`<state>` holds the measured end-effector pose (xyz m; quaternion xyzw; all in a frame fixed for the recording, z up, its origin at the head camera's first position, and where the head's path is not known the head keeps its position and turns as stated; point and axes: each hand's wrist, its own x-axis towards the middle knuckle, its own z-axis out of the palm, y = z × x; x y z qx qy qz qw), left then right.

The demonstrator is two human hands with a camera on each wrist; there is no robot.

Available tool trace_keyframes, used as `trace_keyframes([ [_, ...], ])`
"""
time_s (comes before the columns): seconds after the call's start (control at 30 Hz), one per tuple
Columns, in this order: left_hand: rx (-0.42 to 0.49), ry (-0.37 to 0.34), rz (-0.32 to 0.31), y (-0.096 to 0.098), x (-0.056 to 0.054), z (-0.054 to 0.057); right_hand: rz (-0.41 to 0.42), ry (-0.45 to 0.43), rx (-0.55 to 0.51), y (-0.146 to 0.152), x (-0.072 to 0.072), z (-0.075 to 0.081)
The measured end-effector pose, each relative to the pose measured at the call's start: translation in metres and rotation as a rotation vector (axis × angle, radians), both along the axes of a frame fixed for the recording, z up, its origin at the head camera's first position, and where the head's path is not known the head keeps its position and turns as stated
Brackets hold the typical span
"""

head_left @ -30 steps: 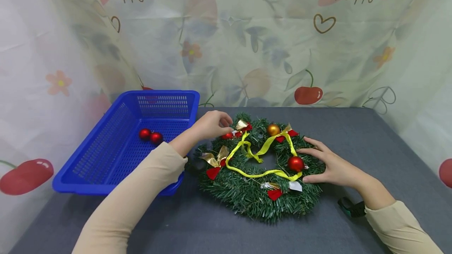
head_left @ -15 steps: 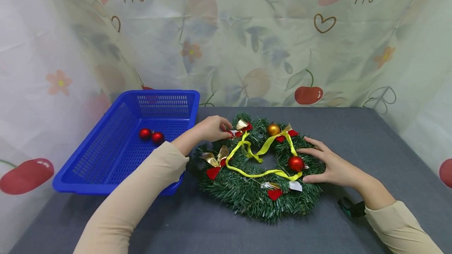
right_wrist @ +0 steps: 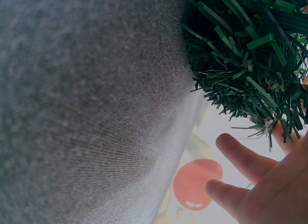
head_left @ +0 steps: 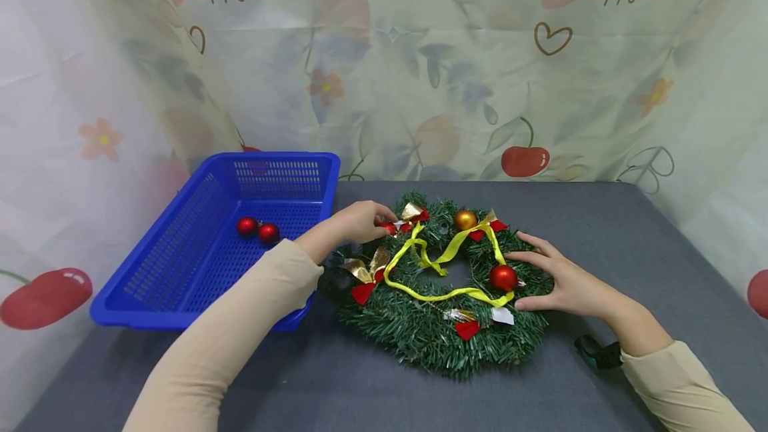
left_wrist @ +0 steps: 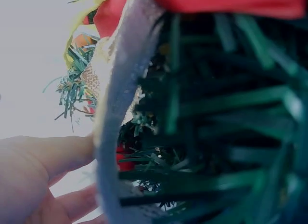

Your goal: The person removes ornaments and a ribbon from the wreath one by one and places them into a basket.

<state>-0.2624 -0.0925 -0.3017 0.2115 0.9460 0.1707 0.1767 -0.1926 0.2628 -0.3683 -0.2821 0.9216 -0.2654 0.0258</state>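
Observation:
A green Christmas wreath [head_left: 432,345] lies on the grey table, trimmed with red and gold bows and a loose yellow ribbon [head_left: 441,298]. At its upper left my left hand [head_left: 360,220] pinches a red Christmas ball [head_left: 391,228] between thumb and fingers, which partly cover it. My right hand [head_left: 567,283] rests at the wreath's right side, its fingers spread and fairly straight. Close to that hand, another red ball [head_left: 503,278] sits on the wreath; a gold ball [head_left: 465,220] is at the back. In the left wrist view, foliage hides most of the left fingertips.
To the left stands a blue plastic basket [head_left: 141,319] with two red balls [head_left: 268,233] inside. A black strap-like object [head_left: 597,353] is by the right wrist. A printed curtain [head_left: 396,72] hangs behind the grey table [head_left: 648,252].
My left hand has lowered slightly and its fingers have closed about the red ball on the wreath. One ball in the basket has shifted slightly right. The right hand stays put.

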Motion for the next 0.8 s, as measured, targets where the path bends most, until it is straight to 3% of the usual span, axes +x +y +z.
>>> trace_keyframes([
  [0.4,-0.016,0.004,-0.005,0.0001,0.0018,0.0009,-0.001,0.004,0.001,-0.0006,0.0007,0.0004],
  [0.67,-0.073,-0.049,-0.024,0.0018,0.0014,-0.0008,-0.002,0.005,0.001,-0.0009,0.0011,0.0002],
  [0.8,-0.06,-0.015,-0.04,0.001,0.0019,-0.0013,-0.001,0.005,0.0,-0.0009,0.0015,0.0006],
])
